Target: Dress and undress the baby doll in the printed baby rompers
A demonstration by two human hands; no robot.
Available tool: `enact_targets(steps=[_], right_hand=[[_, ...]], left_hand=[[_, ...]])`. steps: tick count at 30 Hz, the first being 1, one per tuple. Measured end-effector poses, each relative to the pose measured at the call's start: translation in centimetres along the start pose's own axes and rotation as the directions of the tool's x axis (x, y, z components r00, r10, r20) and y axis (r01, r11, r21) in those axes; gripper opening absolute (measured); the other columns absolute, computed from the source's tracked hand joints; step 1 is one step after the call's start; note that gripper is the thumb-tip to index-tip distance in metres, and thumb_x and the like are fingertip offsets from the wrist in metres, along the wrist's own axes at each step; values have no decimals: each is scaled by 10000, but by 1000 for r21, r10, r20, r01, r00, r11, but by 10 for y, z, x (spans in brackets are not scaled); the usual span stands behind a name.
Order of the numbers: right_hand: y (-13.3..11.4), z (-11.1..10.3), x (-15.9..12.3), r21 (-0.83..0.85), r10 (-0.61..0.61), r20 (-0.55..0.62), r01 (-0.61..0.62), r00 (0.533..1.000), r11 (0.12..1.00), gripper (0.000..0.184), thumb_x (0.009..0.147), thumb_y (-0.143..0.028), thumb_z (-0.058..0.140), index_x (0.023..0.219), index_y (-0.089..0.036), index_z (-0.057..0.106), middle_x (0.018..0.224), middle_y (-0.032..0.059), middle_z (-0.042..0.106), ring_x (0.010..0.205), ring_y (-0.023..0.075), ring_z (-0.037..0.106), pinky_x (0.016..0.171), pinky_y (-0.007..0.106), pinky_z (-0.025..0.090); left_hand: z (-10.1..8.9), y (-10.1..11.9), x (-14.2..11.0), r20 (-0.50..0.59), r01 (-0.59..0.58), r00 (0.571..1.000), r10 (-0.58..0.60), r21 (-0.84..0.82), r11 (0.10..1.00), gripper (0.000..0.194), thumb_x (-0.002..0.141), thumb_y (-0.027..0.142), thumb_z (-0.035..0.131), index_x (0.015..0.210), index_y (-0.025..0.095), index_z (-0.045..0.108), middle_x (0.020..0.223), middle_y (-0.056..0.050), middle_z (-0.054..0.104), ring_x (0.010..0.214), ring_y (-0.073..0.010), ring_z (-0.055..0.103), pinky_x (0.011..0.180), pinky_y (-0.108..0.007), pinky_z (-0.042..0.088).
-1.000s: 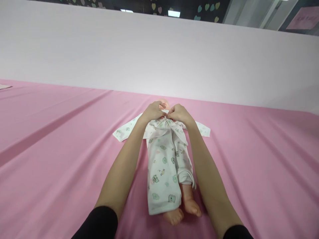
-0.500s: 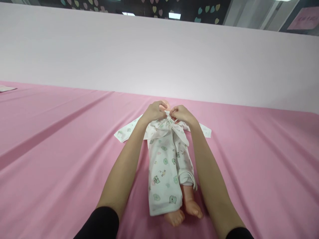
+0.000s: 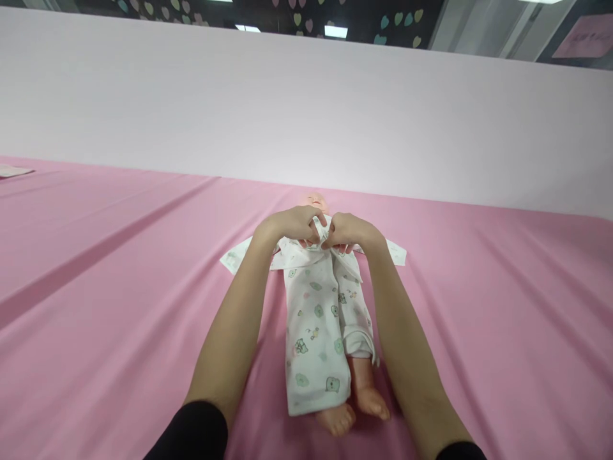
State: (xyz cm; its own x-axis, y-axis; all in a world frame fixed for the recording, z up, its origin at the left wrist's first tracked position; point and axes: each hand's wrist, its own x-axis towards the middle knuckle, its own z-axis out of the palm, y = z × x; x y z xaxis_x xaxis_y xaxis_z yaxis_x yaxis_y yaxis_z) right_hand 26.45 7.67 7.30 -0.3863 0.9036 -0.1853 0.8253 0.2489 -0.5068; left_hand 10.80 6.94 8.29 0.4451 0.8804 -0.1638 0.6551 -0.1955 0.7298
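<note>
Both hands are now lower on the front of the shirt (image 3: pixel 299 257), leaving more of the doll's head exposed; work appears centred on the upper chest. The right hand (image 3: pixel 293 225) and left hand (image 3: pixel 350 231) have curled fingers (pinched fabric cannot be confirmed). The doll (image 3: pixel 317 202) lies face up on the pink-covered worktop (image 3: pixel 143 287), sleeves outspread.

No text can be read. The pink sign (image 3: pixel 583 36) at the upper right bears a line of dark marks, too small and blurred to make out as characters.
</note>
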Motion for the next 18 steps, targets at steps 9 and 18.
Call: enact_targets(steps=[9,18], right_hand=[[11,-19,-11,356,-64,-185,128,981,926,85,663,-91,662,619,-119,596,667,58,606,612,143,598,533,262,544],[11,-17,-16,556,-105,-117,153,988,817,346,633,42,601,916,-149,545,697,25,633,726,165,642,638,288,571]], left_hand=[[-2,5,-5,-127,-198,972,198,14,980,341,620,111,581,951,189,553,796,-31,665,723,-169,643,597,-242,469],[5,6,1,-160,-197,969,188,-44,979,317,598,95,600,890,185,515,756,-15,654,705,-159,630,585,-237,441]])
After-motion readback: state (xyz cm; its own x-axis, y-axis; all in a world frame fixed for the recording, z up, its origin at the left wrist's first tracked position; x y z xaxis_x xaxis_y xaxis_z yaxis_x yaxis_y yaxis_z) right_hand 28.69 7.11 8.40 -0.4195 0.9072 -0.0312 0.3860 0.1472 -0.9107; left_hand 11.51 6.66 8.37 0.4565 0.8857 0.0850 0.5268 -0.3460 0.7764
